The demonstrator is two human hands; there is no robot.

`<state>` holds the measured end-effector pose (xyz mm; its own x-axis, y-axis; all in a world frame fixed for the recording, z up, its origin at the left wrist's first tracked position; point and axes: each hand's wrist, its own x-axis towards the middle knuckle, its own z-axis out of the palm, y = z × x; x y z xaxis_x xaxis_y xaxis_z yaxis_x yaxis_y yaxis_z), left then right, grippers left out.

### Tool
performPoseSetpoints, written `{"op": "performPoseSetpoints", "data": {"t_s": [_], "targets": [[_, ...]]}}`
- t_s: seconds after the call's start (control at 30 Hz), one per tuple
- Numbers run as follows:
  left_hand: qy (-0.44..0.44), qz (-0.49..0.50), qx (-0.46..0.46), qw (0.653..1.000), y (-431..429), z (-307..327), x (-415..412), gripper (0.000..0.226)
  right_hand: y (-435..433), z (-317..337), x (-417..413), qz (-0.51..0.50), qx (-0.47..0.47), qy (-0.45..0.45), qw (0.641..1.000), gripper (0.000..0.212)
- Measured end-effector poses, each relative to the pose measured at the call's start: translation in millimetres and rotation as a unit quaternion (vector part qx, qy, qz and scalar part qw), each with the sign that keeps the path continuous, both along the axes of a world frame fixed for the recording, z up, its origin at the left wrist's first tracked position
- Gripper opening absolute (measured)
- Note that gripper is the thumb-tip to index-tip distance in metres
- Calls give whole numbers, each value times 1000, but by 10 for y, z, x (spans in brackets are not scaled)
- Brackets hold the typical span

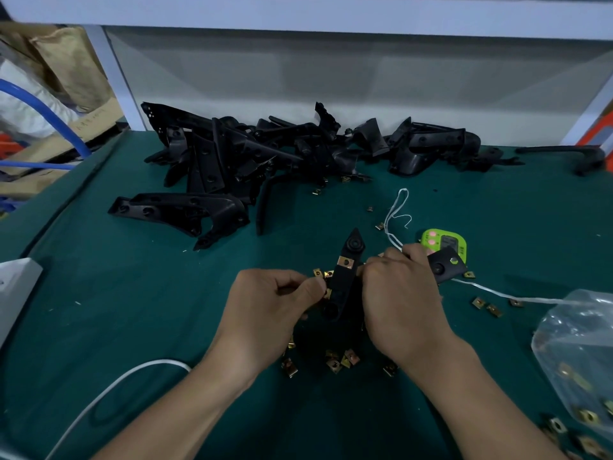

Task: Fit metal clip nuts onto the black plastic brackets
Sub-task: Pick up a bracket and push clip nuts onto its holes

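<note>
Green mat point(132, 310) — left hand point(275, 303) pinches a clip nut point(327, 292), right hand point(398, 293) grips the bracket point(346, 277).

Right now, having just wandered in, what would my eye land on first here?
The two hands at the centre: the left hand pinches and the right hand holds a slim black plastic bracket bearing a brass-coloured metal clip nut. Behind them, a big heap of black plastic brackets sprawls along the back of the green table, and loose brass clip nuts glint near the wrists.
</note>
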<state>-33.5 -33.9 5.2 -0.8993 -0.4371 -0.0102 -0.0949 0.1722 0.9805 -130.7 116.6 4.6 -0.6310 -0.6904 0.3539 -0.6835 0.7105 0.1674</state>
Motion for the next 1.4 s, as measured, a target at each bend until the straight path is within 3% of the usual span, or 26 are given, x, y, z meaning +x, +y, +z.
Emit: {"op": "performPoseSetpoints", "data": {"t_s": [0.33,0.53,0.73,1.17,1.3,1.4], "targets": [[8,17,-92,996,36,-17,26,14,-47,49,68,-45,88,-73,992,25],[1,15,-109,994,79,-28,59,7,-48,80,87,-71,79,-79,991,23],[-6,42,-129,991,189,-27,92,38,-55,133,113,-117,78,-90,986,23],[34,34,-206,977,135,-52,88,38,-87,145,177,-128,56,-127,982,29],[28,20,-227,973,149,-73,25,5,-131,146,208,-115,41,-112,986,25],[39,24,-240,970,131,-114,25,22,-158,147,245,-101,25,-101,989,25]]}}
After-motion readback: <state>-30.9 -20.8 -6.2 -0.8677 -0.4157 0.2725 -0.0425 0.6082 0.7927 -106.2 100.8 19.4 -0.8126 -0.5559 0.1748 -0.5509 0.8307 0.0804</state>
